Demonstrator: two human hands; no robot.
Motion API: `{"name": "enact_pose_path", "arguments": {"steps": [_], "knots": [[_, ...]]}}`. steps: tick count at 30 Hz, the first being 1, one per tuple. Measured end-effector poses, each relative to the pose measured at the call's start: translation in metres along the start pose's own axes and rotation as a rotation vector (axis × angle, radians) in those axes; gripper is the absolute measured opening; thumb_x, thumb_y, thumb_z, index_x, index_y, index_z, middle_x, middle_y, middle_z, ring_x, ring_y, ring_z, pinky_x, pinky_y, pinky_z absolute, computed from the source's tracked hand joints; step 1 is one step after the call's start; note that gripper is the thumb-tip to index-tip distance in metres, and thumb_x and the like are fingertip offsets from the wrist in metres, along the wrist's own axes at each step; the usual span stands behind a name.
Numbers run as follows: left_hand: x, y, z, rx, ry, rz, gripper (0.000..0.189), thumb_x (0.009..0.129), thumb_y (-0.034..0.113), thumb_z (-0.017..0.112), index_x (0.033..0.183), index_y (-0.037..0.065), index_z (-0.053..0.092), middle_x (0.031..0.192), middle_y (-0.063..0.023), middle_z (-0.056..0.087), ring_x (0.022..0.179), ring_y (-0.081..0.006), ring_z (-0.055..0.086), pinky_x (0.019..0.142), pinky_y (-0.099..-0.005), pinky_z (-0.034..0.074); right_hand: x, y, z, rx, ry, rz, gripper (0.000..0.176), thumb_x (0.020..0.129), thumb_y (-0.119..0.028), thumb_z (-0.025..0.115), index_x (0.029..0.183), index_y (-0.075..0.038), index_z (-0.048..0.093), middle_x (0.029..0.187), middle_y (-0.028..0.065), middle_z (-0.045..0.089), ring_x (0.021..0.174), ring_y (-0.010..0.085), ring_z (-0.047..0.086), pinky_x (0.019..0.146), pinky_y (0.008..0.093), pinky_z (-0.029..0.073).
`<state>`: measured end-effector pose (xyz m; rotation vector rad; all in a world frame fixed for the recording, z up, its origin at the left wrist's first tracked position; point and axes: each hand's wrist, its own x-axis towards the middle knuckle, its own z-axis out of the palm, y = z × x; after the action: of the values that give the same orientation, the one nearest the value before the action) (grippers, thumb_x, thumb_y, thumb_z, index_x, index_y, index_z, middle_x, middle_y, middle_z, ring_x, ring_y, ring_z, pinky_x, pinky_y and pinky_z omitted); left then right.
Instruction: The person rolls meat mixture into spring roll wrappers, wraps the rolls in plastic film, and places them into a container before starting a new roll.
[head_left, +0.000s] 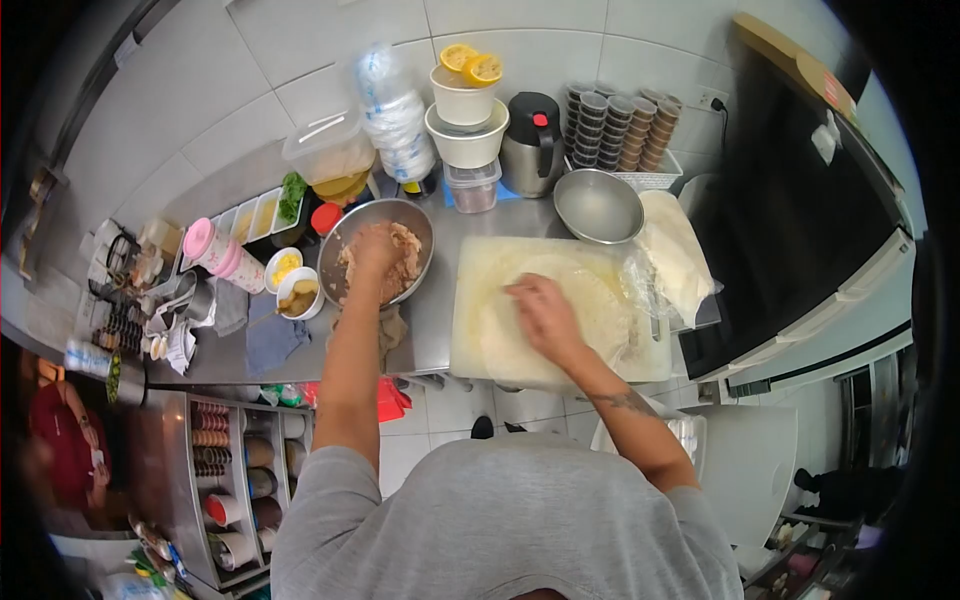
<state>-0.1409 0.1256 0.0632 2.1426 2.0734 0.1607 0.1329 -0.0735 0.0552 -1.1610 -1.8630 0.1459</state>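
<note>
My left hand [375,250] is down in a steel mixing bowl [424,268], its curled fingers closed in a pale pink minced meat mixture [405,262]. My right hand [545,312] hovers low over a white cutting board [478,260], empty, with its fingers loosely bent and apart. Beneath it, thin round pale sheets [592,305] lie overlapping on the board. Beyond the board's right edge rests a plastic bag [672,250] of similar pale sheets.
An empty steel bowl [598,207] stands behind the board. Farther back are a steel jug [533,145], stacked white tubs [467,145] and lidded sauce cups [620,125]. Small white bowls [298,292] and a blue cloth [275,342] sit left. Another person [70,430] is at far left.
</note>
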Motion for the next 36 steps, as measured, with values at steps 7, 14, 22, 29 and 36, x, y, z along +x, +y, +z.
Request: {"name": "enact_pose_path", "arguments": {"steps": [7, 14, 22, 29, 36], "knots": [[-0.004, -0.001, 0.025, -0.042, 0.118, 0.254, 0.058, 0.066, 0.009, 0.075, 0.118, -0.003, 0.052, 0.121, -0.0248, 0.052, 0.114, -0.0435, 0.049, 0.094, -0.0458, 0.046, 0.07, -0.026, 0.11, -0.103, -0.195, -0.202, 0.022, 0.085, -0.023, 0.064, 0.103, -0.009, 0.066, 0.105, 0.0054, 0.059, 0.092, 0.0262, 0.056, 0.082, 0.0387, 0.045], [-0.008, -0.007, 0.049, -0.074, 0.196, 0.471, 0.033, 0.067, 0.002, 0.067, 0.099, -0.005, 0.061, 0.102, -0.0274, 0.062, 0.097, -0.0403, 0.061, 0.085, -0.0446, 0.05, 0.063, -0.034, 0.131, -0.125, -0.128, -0.192, 0.014, 0.085, -0.025, 0.064, 0.087, -0.011, 0.066, 0.089, 0.0047, 0.056, 0.086, 0.0242, 0.055, 0.075, 0.037, 0.042], [-0.028, -0.01, 0.007, -0.189, -0.259, 0.493, 0.034, 0.074, 0.011, 0.067, 0.106, 0.002, 0.067, 0.098, -0.0282, 0.066, 0.089, -0.039, 0.065, 0.08, -0.0423, 0.049, 0.059, -0.029, 0.138, 0.037, -0.088, -0.104, 0.029, 0.081, -0.027, 0.071, 0.1, -0.008, 0.061, 0.104, 0.011, 0.054, 0.095, 0.0307, 0.056, 0.079, 0.0414, 0.043], [-0.029, -0.025, -0.015, -0.533, -0.565, 0.383, 0.041, 0.074, 0.005, 0.064, 0.115, 0.001, 0.064, 0.094, -0.0152, 0.069, 0.086, -0.0239, 0.067, 0.075, -0.0365, 0.051, 0.07, -0.042, 0.138, 0.196, -0.021, 0.146, 0.087, 0.071, -0.026, 0.082, 0.138, -0.009, 0.031, 0.135, 0.0226, 0.034, 0.114, 0.0455, 0.048, 0.096, 0.0507, 0.043], [-0.033, -0.036, -0.054, -1.464, -0.603, 0.192, 0.05, 0.076, -0.003, 0.054, 0.126, -0.003, 0.055, 0.112, -0.0094, 0.065, 0.098, -0.0173, 0.064, 0.084, -0.0278, 0.05, 0.067, -0.03, 0.088, 0.465, -0.172, 0.39, 0.083, 0.079, -0.024, 0.077, 0.146, -0.01, 0.03, 0.14, 0.0192, 0.033, 0.109, 0.0306, 0.056, 0.089, 0.0353, 0.051]]}}
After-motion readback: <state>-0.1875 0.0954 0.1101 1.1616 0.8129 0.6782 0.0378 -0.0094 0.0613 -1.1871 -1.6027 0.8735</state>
